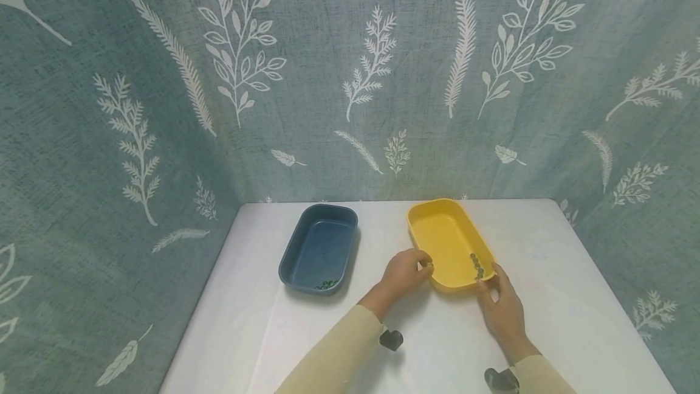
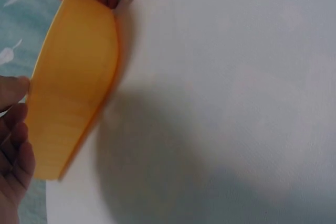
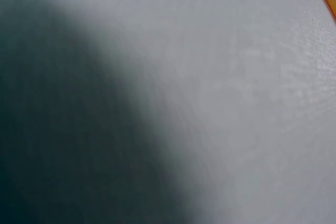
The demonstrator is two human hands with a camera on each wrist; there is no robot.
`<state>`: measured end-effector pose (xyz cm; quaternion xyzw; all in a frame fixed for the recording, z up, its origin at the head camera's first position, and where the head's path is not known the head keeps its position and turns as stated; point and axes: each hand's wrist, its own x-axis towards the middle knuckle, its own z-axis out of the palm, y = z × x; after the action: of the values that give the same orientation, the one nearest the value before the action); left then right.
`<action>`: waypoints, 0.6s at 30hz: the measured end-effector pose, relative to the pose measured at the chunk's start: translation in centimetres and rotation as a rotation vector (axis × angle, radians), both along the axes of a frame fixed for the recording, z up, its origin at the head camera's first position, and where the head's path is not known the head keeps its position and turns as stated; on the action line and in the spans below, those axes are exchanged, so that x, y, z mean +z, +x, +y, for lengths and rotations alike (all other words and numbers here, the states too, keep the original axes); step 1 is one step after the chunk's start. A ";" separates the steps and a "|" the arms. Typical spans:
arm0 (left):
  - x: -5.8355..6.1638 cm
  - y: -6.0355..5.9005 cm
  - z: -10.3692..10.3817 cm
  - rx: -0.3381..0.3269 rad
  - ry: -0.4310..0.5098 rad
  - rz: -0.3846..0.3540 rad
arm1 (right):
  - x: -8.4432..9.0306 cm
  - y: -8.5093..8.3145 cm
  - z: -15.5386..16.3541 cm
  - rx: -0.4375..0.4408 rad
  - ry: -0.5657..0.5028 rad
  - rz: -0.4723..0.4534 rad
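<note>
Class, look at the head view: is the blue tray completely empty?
No. A small cluster of dark green pieces lies at the near end of the blue tray.

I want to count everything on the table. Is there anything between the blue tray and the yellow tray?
In the head view, only bare white table lies between the dark blue plastic tray and the yellow plastic tray.

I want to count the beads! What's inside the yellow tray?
Inside the yellow tray a few small dark round pieces lie in a row by the near right wall. The rest of its floor looks bare. The near wall hides the strip of floor behind it.
</note>
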<state>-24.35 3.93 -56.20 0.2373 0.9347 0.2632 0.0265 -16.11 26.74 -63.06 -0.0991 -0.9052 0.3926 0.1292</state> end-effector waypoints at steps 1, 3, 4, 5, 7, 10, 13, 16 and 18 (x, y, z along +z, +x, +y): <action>0.0 0.0 0.0 -0.001 0.002 -0.004 | 0.0 0.0 0.0 -0.003 0.000 -0.001; 0.0 0.0 0.1 0.000 0.001 -0.008 | -0.1 -0.1 0.0 -0.008 0.002 -0.006; 0.0 0.0 0.1 0.000 -0.002 -0.006 | -0.1 -0.1 0.0 -0.010 0.001 -0.006; 0.0 0.1 0.1 -0.002 -0.003 -0.003 | -0.1 -0.1 0.0 -0.010 0.002 -0.007; 0.1 0.1 0.1 -0.002 -0.011 0.003 | -0.2 -0.1 0.1 -0.011 0.003 -0.003; 0.0 0.1 0.1 -0.006 -0.017 0.015 | -0.3 -0.2 0.1 -0.009 0.004 0.003; 0.0 0.1 0.0 -0.010 -0.010 0.017 | -0.3 -0.2 0.2 -0.008 0.003 0.001; 0.0 0.1 -0.1 -0.012 0.003 0.015 | -0.4 -0.2 0.2 -0.006 0.003 -0.006; 0.0 0.2 -0.2 -0.011 0.007 0.019 | -0.4 -0.1 0.2 -0.005 0.003 -0.004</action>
<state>-24.16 3.72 -56.22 0.2448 0.9328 0.2639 0.0183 -16.23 26.95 -63.41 -0.1019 -0.9057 0.3908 0.1286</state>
